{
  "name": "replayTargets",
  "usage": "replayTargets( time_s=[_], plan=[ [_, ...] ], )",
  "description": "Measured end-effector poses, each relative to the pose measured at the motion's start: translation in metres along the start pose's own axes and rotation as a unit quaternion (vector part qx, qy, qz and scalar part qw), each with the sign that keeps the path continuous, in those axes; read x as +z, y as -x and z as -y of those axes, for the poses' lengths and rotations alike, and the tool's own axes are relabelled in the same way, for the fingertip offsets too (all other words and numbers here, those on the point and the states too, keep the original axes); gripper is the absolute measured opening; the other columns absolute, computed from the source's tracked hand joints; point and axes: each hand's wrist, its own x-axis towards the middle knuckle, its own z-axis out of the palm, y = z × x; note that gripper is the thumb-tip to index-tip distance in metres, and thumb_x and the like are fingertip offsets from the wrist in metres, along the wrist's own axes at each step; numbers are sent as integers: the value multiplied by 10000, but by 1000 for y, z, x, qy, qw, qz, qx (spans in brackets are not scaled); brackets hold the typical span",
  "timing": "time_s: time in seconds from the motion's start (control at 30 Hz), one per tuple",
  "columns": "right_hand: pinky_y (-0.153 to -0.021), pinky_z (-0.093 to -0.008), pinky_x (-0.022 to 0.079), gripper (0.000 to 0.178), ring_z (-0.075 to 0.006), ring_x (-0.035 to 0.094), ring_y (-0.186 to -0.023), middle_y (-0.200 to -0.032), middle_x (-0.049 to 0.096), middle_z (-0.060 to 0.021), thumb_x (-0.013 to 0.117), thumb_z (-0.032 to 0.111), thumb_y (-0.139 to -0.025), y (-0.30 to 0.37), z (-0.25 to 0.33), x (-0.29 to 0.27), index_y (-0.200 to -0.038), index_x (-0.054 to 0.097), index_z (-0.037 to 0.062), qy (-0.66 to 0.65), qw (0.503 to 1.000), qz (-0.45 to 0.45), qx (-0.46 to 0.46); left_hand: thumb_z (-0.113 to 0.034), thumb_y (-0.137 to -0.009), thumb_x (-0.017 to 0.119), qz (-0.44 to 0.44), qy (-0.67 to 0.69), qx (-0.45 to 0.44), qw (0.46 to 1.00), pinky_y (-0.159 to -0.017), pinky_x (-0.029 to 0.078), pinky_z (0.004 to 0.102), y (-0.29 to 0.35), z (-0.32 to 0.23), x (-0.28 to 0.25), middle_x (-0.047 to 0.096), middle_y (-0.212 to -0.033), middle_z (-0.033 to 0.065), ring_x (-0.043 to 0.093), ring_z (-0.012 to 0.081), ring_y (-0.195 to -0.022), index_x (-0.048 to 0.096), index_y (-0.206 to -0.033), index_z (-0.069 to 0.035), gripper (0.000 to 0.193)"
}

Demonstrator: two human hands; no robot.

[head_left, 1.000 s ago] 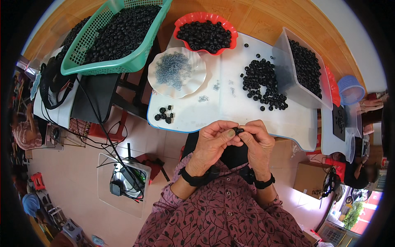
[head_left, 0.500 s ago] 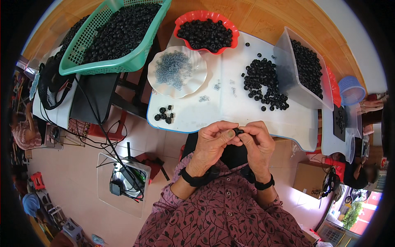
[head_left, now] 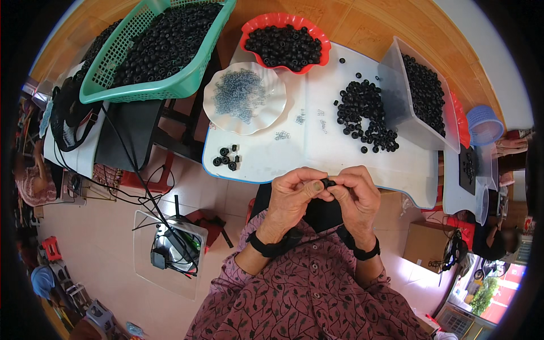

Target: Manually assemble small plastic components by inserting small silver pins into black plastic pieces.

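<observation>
Just off the front edge of the white table (head_left: 272, 161), my two hands meet at the fingertips. My left hand (head_left: 292, 195) is closed, pinching a small black round part (head_left: 327, 182) between thumb and fingers. The closed fingers of my right hand (head_left: 356, 198) grip the same part from its other side. Fingers hide most of it. On the table lie a loose heap of black round parts (head_left: 362, 107) at the right and a small group of black parts (head_left: 225, 160) at the front left. A white wavy plate (head_left: 272, 116) holds tiny clear-grey pieces (head_left: 238, 93).
A red scalloped bowl (head_left: 326, 54) and a green basket (head_left: 164, 90), both full of black parts, stand at the back and left. A clear plastic bin (head_left: 399, 113) stands at the right. Black cables (head_left: 133, 158) hang left of the table. A cardboard box (head_left: 422, 243) sits on the floor.
My right hand has shifted very slightly to the right, and the black part has tilted a little between the fingers. Both hands still hold it.
</observation>
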Motion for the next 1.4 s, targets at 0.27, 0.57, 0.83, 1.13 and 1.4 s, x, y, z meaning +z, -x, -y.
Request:
replayTargets(
  time_s=[0.27, 0.57, 0.83, 1.13, 1.4],
  plan=[
    [-597, -230, 483, 147, -121, 594, -704, -871, 595, -78, 734, 24, -794, 2, -3, -3, -914, 654, -1, -25, 1000, 4, 9, 0, -898, 606, 31, -1, 37, 999, -735, 589, 305, -1, 4, 2, 629, -980, 144, 675, 206, -784, 623, -1066, 58, 179],
    [-580, -234, 461, 146, -124, 574, -687, -855, 596, -79, 737, 33, -792, -3, -5, -6, -907, 652, 4, -5, 1000, 18, -7, -6, -907, 601, 7, -14, 26, 1000, -697, 596, 281, 0, 6, 1, 655, -957, 126, 675, 169, -751, 633, -1074, 58, 181],
    [-594, -265, 480, 157, -161, 589, -684, -841, 597, -89, 743, 19, -765, -9, -5, -12, -887, 646, 3, 35, 997, 62, -3, -18, -914, 598, -52, -86, -10, 995, -728, 603, 332, 4, 2, 4, 679, -912, 161, 696, 219, -764, 624, -1088, 66, 196],
    [-609, -298, 496, 91, -205, 596, -677, -833, 584, -95, 681, -13, -787, -9, 0, -13, -870, 644, 0, 70, 992, 105, 6, 1, -915, 589, -76, -155, -52, 984, -772, 591, 319, 7, -4, 9, 675, -969, 162, 688, 207, -826, 613, -1122, 82, 224],
    [-604, -336, 498, 96, -254, 603, -687, -830, 566, -110, 665, -24, -789, 0, -8, -9, -877, 628, -11, 98, 989, 110, -13, -51, -891, 654, -77, -193, -73, 975, -679, 561, 213, 5, 2, 3, 691, -942, 137, 688, 155, -801, 619, -1111, 81, 259]
  ],
)
